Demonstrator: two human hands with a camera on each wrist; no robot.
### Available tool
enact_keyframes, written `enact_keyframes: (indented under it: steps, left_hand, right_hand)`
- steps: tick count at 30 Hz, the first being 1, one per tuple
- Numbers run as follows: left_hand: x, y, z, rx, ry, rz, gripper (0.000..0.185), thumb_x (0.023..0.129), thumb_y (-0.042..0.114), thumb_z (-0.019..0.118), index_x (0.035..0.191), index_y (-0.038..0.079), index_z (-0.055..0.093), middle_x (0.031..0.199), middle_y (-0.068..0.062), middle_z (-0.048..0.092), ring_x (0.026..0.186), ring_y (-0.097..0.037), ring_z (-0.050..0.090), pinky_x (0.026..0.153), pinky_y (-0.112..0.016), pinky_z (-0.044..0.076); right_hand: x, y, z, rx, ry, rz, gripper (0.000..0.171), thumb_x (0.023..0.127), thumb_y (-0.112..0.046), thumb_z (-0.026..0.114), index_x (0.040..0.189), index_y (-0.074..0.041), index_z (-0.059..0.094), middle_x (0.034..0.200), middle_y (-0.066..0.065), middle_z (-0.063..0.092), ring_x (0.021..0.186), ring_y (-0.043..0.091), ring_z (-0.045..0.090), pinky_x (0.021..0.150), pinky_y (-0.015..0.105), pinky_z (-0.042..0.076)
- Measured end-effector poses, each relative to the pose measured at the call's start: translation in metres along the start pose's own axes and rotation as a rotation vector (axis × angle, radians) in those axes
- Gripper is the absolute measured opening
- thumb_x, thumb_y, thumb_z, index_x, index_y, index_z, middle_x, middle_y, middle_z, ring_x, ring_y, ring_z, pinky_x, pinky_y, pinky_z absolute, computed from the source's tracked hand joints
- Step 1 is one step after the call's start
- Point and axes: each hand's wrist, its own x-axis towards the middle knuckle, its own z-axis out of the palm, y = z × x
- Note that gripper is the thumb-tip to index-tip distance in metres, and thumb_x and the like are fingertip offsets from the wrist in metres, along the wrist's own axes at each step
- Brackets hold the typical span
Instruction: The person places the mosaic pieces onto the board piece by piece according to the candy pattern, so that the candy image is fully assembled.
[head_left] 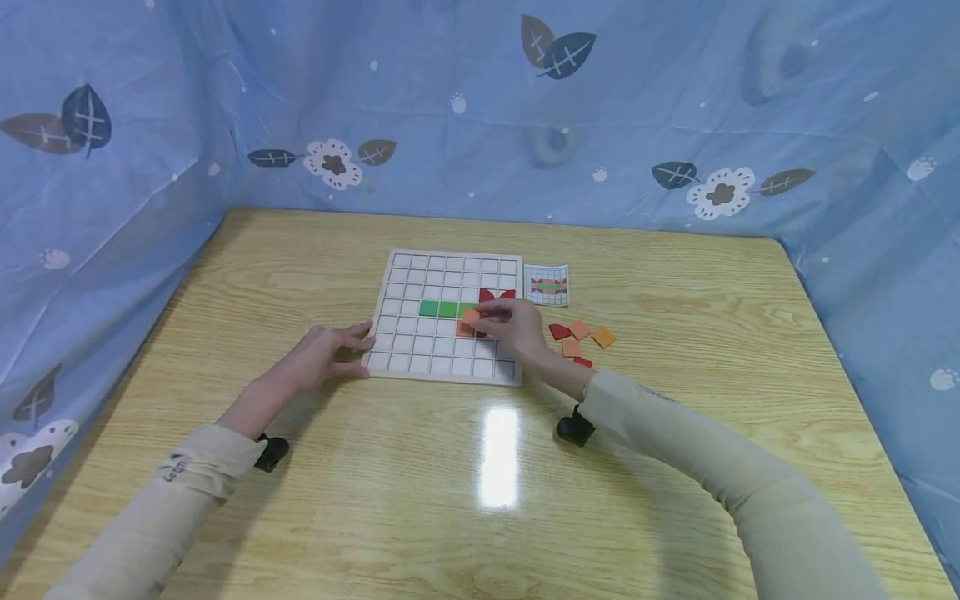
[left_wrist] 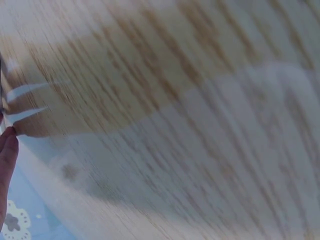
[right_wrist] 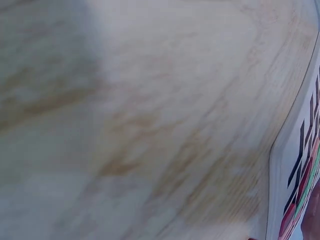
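Observation:
A white grid board (head_left: 408,376) lies on the table, printed with square cells. My left hand (head_left: 326,354) rests at its left edge, fingertips touching the rim and thumb near the front corner. Over the board my right hand (head_left: 517,329) pinches an orange square tile (head_left: 470,315) between thumb and fingers. Under it, another orange tile (head_left: 463,329) shows partly. Three green tiles run in a row, among them a teal-green tile (head_left: 429,308) and a green tile (head_left: 447,309). Two red pieces (head_left: 487,295) sit behind my right fingers, which hide some cells.
A small pattern card (head_left: 547,285) lies against the board's right side. Several loose pieces lie right of the board, including an orange tile (head_left: 603,337) and a red piece (head_left: 559,332). A blue patterned cloth (head_left: 465,125) hangs behind the wooden table (head_left: 675,292).

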Motion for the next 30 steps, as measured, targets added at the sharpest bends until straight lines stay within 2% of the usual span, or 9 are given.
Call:
enact_keyframes:
  steps: [11, 18, 22, 30]
  left_hand:
    - [0.000, -0.002, 0.001, -0.006, 0.004, 0.003, 0.053, 0.080, 0.013, 0.076, 0.125, -0.008, 0.057, 0.144, -0.024, 0.038, 0.131, -0.045, 0.035, 0.103, -0.055, 0.036]
    - [0.000, -0.001, 0.000, -0.020, 0.011, 0.019, 0.052, 0.079, 0.011, 0.076, 0.124, -0.009, 0.057, 0.142, -0.026, 0.039, 0.130, -0.045, 0.036, 0.104, -0.056, 0.035]
    - [0.000, -0.001, 0.000, -0.029, 0.008, 0.015, 0.052, 0.079, 0.011, 0.076, 0.124, -0.008, 0.057, 0.142, -0.026, 0.039, 0.130, -0.045, 0.036, 0.104, -0.056, 0.035]
    - [0.000, -0.001, -0.001, -0.033, 0.004, 0.018, 0.053, 0.080, 0.013, 0.076, 0.124, -0.008, 0.057, 0.143, -0.025, 0.038, 0.131, -0.045, 0.035, 0.104, -0.056, 0.035]
  right_hand:
    - [0.008, -0.008, 0.015, -0.076, -0.006, -0.033, 0.022, 0.081, -0.006, 0.076, 0.102, 0.000, 0.074, 0.097, 0.014, 0.072, 0.086, 0.022, 0.071, 0.078, 0.030, 0.056]
    - [0.006, -0.012, 0.023, -0.044, -0.042, -0.012, 0.023, 0.080, -0.005, 0.077, 0.102, 0.000, 0.073, 0.097, 0.013, 0.073, 0.085, 0.021, 0.071, 0.078, 0.028, 0.056]
    - [0.006, -0.012, 0.029, -0.061, -0.042, -0.028, 0.021, 0.079, -0.004, 0.078, 0.099, 0.001, 0.073, 0.096, 0.014, 0.073, 0.085, 0.022, 0.071, 0.076, 0.027, 0.056]
    - [0.009, -0.014, 0.029, -0.183, -0.027, -0.109, 0.017, 0.078, -0.006, 0.079, 0.093, 0.002, 0.074, 0.090, 0.012, 0.073, 0.081, 0.021, 0.071, 0.072, 0.027, 0.057]
